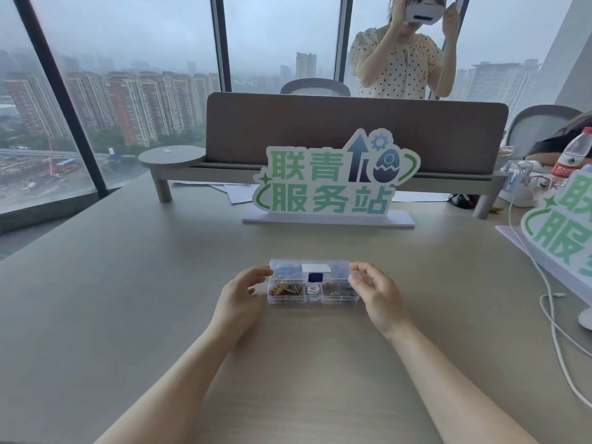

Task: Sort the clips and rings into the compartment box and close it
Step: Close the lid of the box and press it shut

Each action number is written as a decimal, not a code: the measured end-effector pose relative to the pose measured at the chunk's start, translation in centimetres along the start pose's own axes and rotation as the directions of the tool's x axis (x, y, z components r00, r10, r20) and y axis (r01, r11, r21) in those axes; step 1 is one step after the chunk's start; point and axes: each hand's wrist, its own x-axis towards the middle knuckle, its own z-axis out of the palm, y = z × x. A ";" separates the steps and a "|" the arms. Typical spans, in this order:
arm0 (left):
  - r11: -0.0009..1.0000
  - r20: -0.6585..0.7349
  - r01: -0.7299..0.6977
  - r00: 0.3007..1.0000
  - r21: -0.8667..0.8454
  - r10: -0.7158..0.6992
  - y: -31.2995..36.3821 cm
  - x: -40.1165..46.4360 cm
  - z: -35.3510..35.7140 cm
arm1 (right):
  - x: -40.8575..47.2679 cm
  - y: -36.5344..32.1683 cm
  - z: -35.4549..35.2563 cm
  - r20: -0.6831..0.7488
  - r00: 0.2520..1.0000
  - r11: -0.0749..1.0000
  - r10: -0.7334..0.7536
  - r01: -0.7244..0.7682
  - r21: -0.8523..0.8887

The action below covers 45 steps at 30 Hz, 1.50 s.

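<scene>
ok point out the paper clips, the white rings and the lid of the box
paper clips [286, 289], head view, on the middle of the pile in the left compartment
white rings [313, 290], head view, on the ring in the middle compartment
lid [315, 268], head view, on its white label, between the hands

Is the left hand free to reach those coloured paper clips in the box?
Probably not yet: the left hand sits right beside the paper clips, but the clear lid seems partly lowered over the box.
</scene>
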 end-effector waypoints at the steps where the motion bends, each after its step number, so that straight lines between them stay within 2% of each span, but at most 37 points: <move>1: 0.999 -0.002 -0.014 1.000 0.029 0.014 0.0 -0.2 0.0 | 0.0 0.2 0.1 0.000 1.000 1.000 -0.001 0.001 -0.019; 11: 0.991 -0.023 -0.061 0.998 0.116 0.064 -0.8 0.0 0.0 | -0.2 1.1 0.3 -0.032 0.999 0.989 -0.033 0.028 -0.147; 26: 0.984 -0.043 -0.088 0.994 0.156 0.096 -1.1 -0.5 0.3 | -0.6 1.3 0.5 -0.044 0.995 0.958 -0.087 0.072 -0.279; 45: 0.919 -0.029 -0.135 0.987 0.371 0.156 -0.8 -1.1 0.5 | -0.8 1.5 1.0 -0.027 0.972 0.875 -0.233 0.197 -0.442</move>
